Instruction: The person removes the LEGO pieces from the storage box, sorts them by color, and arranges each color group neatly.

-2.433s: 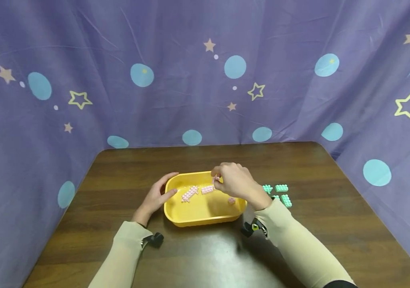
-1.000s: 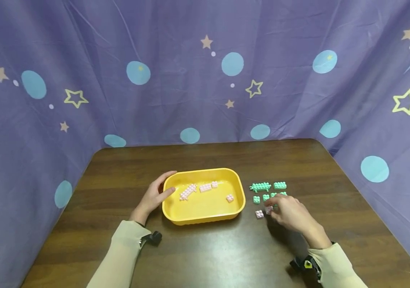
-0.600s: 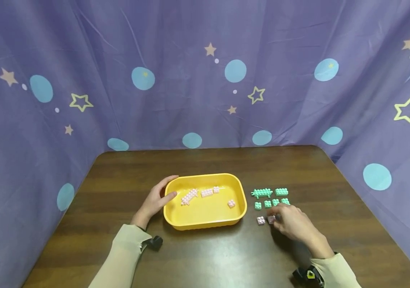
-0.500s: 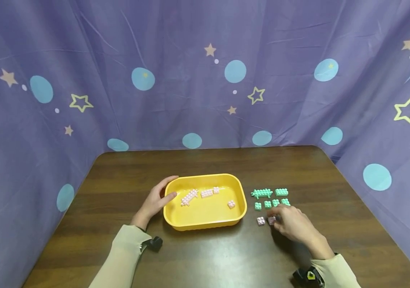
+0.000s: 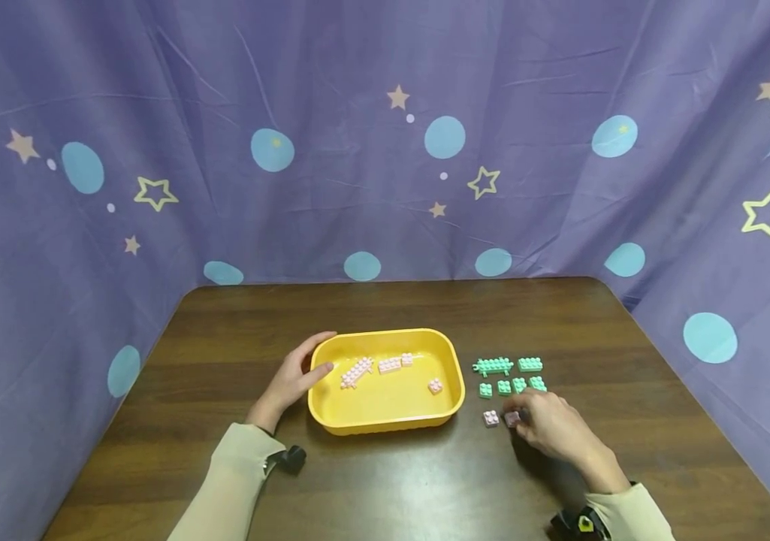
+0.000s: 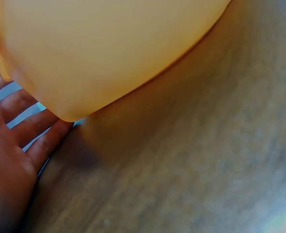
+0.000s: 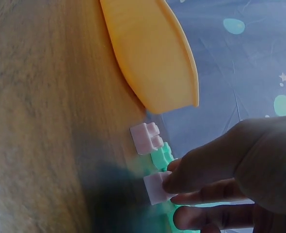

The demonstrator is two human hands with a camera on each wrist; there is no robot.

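Observation:
My left hand (image 5: pixel 288 382) grips the left end of the yellow plastic tub (image 5: pixel 385 411), thumb over the rim and fingers along the outer wall. In the left wrist view the fingers (image 6: pixel 41 141) lie against that wall. Right of the tub, my right hand (image 5: pixel 554 427) pinches a small pink toy building brick (image 5: pixel 511 419) at the table surface. A second small pink brick (image 5: pixel 490 418) sits just left of it. Inside the tub lie a long pink piece with side pegs (image 5: pixel 357 373), a pink oblong brick (image 5: pixel 389 365) and two small pink bricks (image 5: pixel 435 385).
Beyond the right hand, green pieces lie in two rows: a long pegged piece (image 5: pixel 493 367) and an oblong brick (image 5: pixel 529 364) behind, several small bricks (image 5: pixel 486 390) in front. A patterned purple curtain (image 5: pixel 385 188) hangs behind the wooden table (image 5: pixel 256 308).
My right hand has moved from over the tub to the table on its right, where it holds a pink brick. It has hardly moved in the last half second. My left hand stays on the tub.

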